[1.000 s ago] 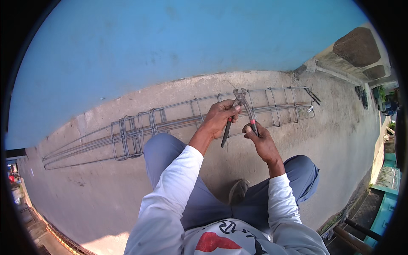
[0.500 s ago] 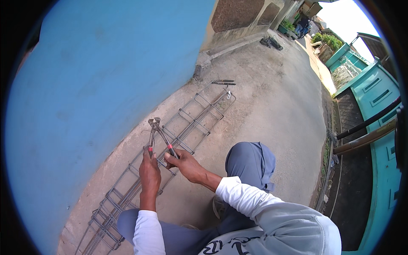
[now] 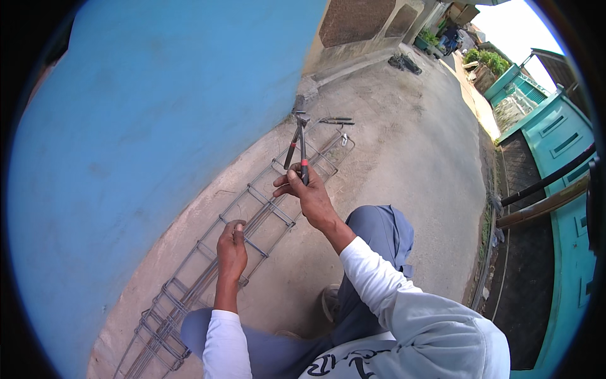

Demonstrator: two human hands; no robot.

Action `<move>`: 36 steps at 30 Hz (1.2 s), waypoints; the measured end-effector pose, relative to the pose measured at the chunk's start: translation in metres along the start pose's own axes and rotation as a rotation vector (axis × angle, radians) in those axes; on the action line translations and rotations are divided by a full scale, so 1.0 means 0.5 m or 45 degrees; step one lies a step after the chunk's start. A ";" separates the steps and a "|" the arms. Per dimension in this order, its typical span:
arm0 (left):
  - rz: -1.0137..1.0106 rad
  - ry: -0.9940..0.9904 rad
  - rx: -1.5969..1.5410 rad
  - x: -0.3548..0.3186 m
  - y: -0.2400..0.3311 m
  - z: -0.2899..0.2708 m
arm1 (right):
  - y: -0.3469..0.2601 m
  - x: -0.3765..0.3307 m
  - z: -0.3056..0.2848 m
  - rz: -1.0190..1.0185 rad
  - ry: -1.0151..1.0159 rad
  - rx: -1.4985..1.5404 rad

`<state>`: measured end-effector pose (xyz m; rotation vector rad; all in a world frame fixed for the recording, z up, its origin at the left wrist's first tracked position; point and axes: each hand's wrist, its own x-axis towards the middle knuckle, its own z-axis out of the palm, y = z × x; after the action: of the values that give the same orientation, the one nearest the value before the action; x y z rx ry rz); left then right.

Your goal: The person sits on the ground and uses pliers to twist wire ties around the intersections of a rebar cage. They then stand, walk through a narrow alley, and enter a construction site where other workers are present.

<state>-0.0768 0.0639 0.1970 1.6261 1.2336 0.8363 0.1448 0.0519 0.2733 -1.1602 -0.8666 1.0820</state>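
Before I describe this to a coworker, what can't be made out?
In the head view:
Rebar cage, near end: cut off by the lower edge.
End-cutting pincers, held handle's end: hidden in the right hand.
Left hand, anything thin in it: too small to tell.

You're outdoors in an alley (image 3: 416, 164): blue wall (image 3: 170, 114) left of your right hand (image 3: 310, 194), turquoise wall (image 3: 578, 126) rightward, sky (image 3: 514, 31) beyond.

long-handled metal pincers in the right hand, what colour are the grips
Pincer grips: black, each with a red band, best seen in the head view.
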 end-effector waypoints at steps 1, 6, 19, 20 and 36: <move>-0.106 0.072 0.008 0.010 0.014 -0.026 | -0.006 0.001 0.020 0.091 0.070 -0.024; -0.272 0.224 -0.128 0.036 0.007 -0.059 | 0.042 -0.003 -0.052 0.513 0.025 -0.613; -0.481 -0.116 -1.019 0.031 0.023 -0.056 | 0.211 0.094 -0.077 0.390 0.081 -1.332; -0.483 -0.154 -1.068 0.030 0.026 -0.058 | 0.225 0.104 -0.073 0.123 0.141 -1.578; -0.487 -0.379 -1.512 0.022 0.032 -0.039 | 0.041 0.009 0.201 0.541 -0.247 0.308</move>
<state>-0.0857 0.0778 0.2192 0.4948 0.5617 0.7903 0.0473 0.0843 0.2742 -1.0702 -0.6247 1.6222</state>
